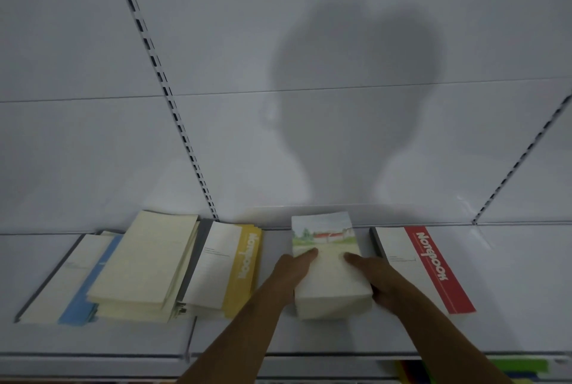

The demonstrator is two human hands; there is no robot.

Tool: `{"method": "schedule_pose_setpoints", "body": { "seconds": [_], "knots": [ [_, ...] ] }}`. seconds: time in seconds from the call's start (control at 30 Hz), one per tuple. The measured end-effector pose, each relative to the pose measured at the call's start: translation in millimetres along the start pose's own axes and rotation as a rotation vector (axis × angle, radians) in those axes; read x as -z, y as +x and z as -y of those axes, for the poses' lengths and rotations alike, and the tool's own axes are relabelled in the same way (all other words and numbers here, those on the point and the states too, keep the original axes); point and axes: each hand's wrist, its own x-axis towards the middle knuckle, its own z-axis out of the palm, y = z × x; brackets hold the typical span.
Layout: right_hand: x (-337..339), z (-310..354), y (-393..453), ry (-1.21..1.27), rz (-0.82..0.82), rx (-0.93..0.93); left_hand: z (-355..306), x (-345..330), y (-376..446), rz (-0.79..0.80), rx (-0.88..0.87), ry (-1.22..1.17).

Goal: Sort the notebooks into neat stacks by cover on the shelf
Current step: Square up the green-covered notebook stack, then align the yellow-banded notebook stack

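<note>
A stack of notebooks with a painted landscape cover (pixel 328 256) lies in the middle of the white shelf (pixel 510 306). My left hand (pixel 294 272) grips its left side, thumb on the cover. My right hand (pixel 376 275) grips its right side, thumb on top as well. To the right lies a red-striped notebook stack (pixel 424 266). On the left are a yellow-striped stack (pixel 229 269), a plain cream stack (pixel 145 263) and a blue-striped notebook (pixel 68 281) partly under the cream one.
The white back panel (pixel 309 151) has slotted uprights (pixel 173 105) and carries my shadow. The shelf's front edge (pixel 93 359) runs along the bottom. Colourful items (pixel 520 368) show on a lower level at the bottom right.
</note>
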Motion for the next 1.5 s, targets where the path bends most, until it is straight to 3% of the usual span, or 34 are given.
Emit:
{"method": "schedule_pose_setpoints", "body": {
  "seconds": [0.2,0.47,0.67,0.8,0.87,0.97,1.03,1.13,1.27,1.5],
  "knots": [
    [-1,2,8,-0.037,-0.104,-0.028,2,-13,-1,-0.153,-0.122,0.247],
    [0,3,16,-0.141,-0.169,-0.02,1,-22,3,-0.194,-0.131,0.299],
    [-1,7,13,-0.221,-0.119,0.04,-5,-18,-3,-0.208,-0.114,0.401],
    [-10,11,6,-0.401,-0.151,0.059,-7,-16,-1,-0.221,-0.122,0.44],
    [-20,15,0,-0.559,-0.235,0.134,-8,-13,-4,-0.238,-0.12,0.411],
    [-44,25,-15,-0.696,-0.419,0.432,-7,-5,-15,-0.347,-0.176,0.398],
    [-65,31,-19,-0.734,-0.451,0.606,-7,11,-24,-0.449,-0.226,0.383],
    [-102,36,-16,-0.676,-0.279,0.715,-6,49,-37,-0.555,-0.269,0.444],
    [-153,38,-12,-0.671,0.01,0.511,-2,104,-40,-0.63,-0.278,0.501],
    [-206,13,5,-0.74,-0.008,0.318,-1,162,-26,-0.663,-0.304,0.719]
  ]
}}
